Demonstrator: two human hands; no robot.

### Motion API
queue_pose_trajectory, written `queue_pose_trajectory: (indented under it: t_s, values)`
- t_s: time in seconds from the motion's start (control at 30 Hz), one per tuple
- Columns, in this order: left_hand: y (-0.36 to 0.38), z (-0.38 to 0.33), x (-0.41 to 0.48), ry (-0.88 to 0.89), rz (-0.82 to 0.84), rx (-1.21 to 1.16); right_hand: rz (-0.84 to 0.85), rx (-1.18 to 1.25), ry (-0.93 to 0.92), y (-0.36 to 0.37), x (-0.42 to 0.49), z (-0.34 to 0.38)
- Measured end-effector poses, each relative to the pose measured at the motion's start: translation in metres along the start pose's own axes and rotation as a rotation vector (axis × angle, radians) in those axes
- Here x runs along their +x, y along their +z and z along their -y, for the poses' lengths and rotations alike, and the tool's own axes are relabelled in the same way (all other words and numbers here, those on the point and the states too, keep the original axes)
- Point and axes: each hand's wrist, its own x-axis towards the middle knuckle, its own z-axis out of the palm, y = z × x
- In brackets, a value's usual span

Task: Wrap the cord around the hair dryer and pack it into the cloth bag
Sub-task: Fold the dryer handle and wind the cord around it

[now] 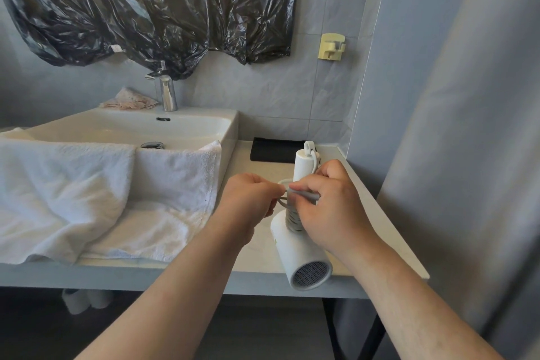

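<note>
A white hair dryer (301, 257) lies on the counter, its mesh intake facing me at the front edge and its handle pointing away. Several turns of grey cord (293, 221) are coiled around the handle's base. My right hand (330, 207) rests over the handle and pinches the grey end of the cord between thumb and fingers. Just left of the handle, my left hand (251, 199) is closed on a loop of the same cord. A black cloth bag (273, 150) lies flat at the back of the counter, behind the dryer.
A white sink (131, 126) with a chrome faucet (166, 90) sits to the left, white towels (87, 199) draped over its front. The counter (257, 257) ends just under the dryer. A grey wall closes the right side. Black plastic sheeting hangs above.
</note>
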Motion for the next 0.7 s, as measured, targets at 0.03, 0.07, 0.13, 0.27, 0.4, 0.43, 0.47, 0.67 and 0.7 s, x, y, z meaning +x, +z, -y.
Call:
queue_pose_trajectory:
  t_s: [0.03,0.07,0.13,0.27,0.4,0.43,0.47,0.67,0.7]
  values:
    - [0.000,-0.001,0.000,0.018,-0.012,0.029,-0.004,0.000,0.004,0.001,0.000,0.001]
    - [0.001,-0.001,0.000,0.040,-0.025,0.065,-0.011,-0.003,0.006,0.001,-0.001,0.001]
    - [0.002,-0.002,-0.002,0.110,-0.062,0.164,-0.034,-0.010,0.008,0.002,-0.002,0.002]
    - [0.003,-0.003,-0.010,0.307,-0.153,0.432,-0.056,-0.013,-0.001,0.004,-0.003,0.005]
    - [0.002,0.001,-0.011,0.320,-0.103,0.256,-0.066,-0.009,-0.014,0.004,-0.005,0.002]
    - [0.001,0.004,-0.011,0.299,-0.069,0.174,-0.068,-0.010,-0.013,0.004,-0.006,0.001]
    - [0.001,0.007,-0.012,0.279,-0.030,0.111,-0.072,-0.015,-0.011,0.004,-0.007,0.000]
    - [0.002,0.024,-0.014,0.240,0.125,-0.147,-0.071,-0.018,0.044,0.001,-0.009,-0.001]
    - [0.003,0.024,-0.014,0.233,0.152,-0.202,-0.061,-0.019,0.050,0.000,-0.009,-0.001]
